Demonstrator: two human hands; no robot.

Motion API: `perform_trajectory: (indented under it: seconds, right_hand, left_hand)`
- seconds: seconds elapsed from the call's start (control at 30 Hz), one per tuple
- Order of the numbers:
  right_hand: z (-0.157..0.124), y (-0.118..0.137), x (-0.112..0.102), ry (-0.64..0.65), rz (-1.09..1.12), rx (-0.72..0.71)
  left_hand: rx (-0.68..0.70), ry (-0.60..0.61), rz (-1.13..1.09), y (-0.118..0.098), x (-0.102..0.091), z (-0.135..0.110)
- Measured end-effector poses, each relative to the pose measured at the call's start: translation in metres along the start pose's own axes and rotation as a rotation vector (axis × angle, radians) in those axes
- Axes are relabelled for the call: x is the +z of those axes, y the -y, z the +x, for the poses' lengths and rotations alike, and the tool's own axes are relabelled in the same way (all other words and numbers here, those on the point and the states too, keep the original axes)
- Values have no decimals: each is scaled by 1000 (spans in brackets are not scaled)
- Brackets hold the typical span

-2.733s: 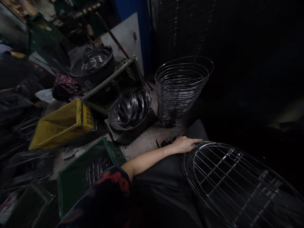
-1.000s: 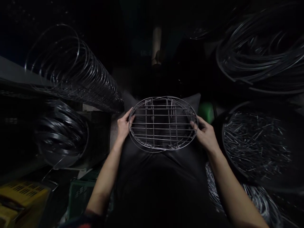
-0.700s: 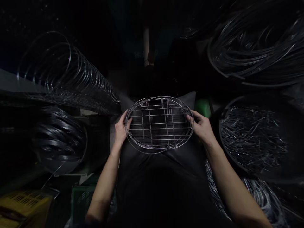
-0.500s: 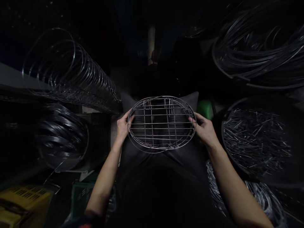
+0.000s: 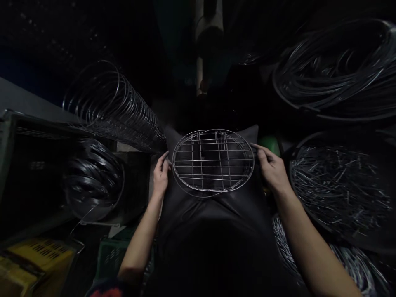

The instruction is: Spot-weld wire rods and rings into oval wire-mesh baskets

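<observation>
Find the wire rack (image 5: 213, 160) lying near the far edge of the dark lap cover (image 5: 229, 207), between both far corners. Looks mostly formed, with cross wires (image 5: 213, 166) already spanning an oval rim (image 5: 213, 191). Seems to leave a thin hoop (image 5: 201, 196) unaligned, jutting past the near side. Cannot judge the joints. Note the left hand (image 5: 161, 175) loosely parted, just beside the left end, and the right hand (image 5: 272, 169) likewise ungripping at the right end, perhaps touching.

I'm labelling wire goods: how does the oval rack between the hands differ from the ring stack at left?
The oval wire rack is barred across its middle; the wire-ring stack looks open-centred. The rack looks shallow; the stack runs many rings deep. Both are shiny wire.
</observation>
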State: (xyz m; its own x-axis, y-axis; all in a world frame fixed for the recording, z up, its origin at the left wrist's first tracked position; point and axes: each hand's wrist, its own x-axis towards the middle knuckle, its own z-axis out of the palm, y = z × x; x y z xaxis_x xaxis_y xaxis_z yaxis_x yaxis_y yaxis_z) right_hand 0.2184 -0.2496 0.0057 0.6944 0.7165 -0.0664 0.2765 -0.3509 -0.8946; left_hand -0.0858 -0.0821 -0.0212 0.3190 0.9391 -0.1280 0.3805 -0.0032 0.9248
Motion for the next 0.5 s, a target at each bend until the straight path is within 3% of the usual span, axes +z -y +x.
perform_trajectory:
  seconds: [0.13,0.27,0.4,0.5]
  right_hand:
    - [0,7,0,29,12,-19]
    - [-1,6,3,30,-2,-40]
    - [-3,11,6,81,100,0]
    - [-5,14,7,43,162,49]
  left_hand:
    - [-46,176,-41,-21,-10,-32]
    - [-56,150,-105,-36,-9,-46]
    - [-54,90,-123,-50,-12,-38]
    - [4,69,14,-58,-13,-12]
